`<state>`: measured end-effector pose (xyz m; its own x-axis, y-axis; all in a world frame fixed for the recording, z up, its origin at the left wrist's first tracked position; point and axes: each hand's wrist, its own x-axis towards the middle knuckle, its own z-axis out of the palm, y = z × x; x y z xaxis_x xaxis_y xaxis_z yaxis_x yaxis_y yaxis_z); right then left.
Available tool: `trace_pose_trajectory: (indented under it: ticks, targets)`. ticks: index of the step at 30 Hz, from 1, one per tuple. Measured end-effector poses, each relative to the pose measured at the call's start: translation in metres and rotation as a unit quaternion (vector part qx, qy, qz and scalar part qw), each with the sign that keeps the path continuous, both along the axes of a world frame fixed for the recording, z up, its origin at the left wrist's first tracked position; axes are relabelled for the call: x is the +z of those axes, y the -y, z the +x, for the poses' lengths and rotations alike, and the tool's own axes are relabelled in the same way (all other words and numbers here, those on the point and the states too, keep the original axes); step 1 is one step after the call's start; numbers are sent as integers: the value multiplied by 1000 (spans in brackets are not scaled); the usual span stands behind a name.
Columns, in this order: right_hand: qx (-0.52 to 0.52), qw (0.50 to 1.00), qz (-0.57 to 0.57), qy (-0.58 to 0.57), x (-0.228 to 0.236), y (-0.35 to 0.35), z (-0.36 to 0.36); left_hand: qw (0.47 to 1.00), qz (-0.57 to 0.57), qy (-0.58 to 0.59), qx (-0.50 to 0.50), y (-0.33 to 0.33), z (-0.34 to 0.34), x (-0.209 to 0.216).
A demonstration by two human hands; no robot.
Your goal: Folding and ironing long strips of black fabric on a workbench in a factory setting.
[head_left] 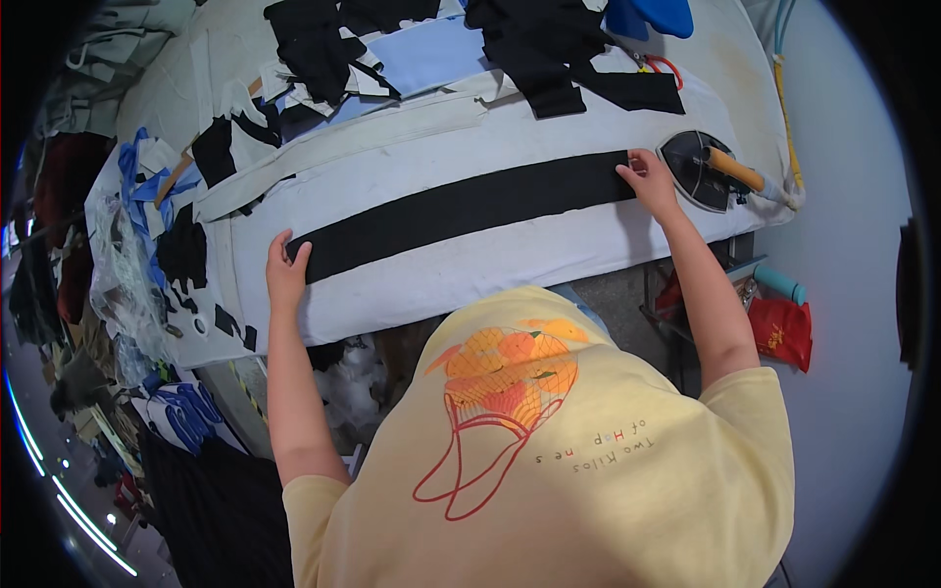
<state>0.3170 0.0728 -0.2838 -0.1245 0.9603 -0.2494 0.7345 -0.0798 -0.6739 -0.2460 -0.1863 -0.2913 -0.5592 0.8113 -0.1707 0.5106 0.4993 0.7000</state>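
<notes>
We see the long black fabric strip lying left-right across the white padded ironing table; left hand and right hand, both flat and open, pin opposite ends.

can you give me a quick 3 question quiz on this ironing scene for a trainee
1. True or false: both hands touch the black strip.
2. Which thing lies just beyond the right hand? A) iron B) kettle C) ruler
3. Fill in: the left hand presses the strip's ____ end.

Key: 1 true; each hand rests flat on one end of the strip on the white pad. 2 A; the iron, with its wooden handle, sits at the pad's right end. 3 left.
</notes>
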Motion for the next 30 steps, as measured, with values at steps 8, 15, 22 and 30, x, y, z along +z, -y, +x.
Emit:
trace_pose_trajectory:
  ticks: [8, 15, 22, 30]
  targets:
    - [60, 975, 202, 67, 15, 35, -42, 934, 31, -336, -120, -49, 22, 33]
    - [65, 973, -37, -220, -1, 14, -183, 953, 86, -196, -213, -162, 78, 34]
    - [-114, 968, -143, -169, -24, -15, -244, 964, 3, 265, -6, -145, 111, 20]
    - [15, 918, -190, -348, 83, 12, -241, 658, 111, 710, 224, -113, 102, 24]
